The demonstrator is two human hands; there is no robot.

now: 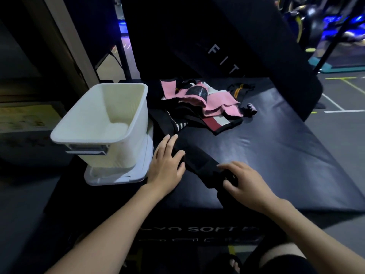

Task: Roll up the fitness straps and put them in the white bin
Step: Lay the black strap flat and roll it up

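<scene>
A long black strap (199, 162) lies diagonally across the black soft box (286, 151), running from the pile toward me. My left hand (166, 162) lies flat on its upper part with fingers straight. My right hand (244, 180) curls its fingertips round the strap's near end, where a small roll shows. A pile of pink, black and striped straps (205, 103) sits farther back on the box. The white bin (102, 123) stands at the left on a white lid, and I see nothing inside it.
A small dark strap piece (250, 109) lies right of the pile. A black padded panel with white letters (223, 56) leans behind the box. Gym floor with painted lines (339, 99) shows at the right. My knee (280, 258) is below the box's front edge.
</scene>
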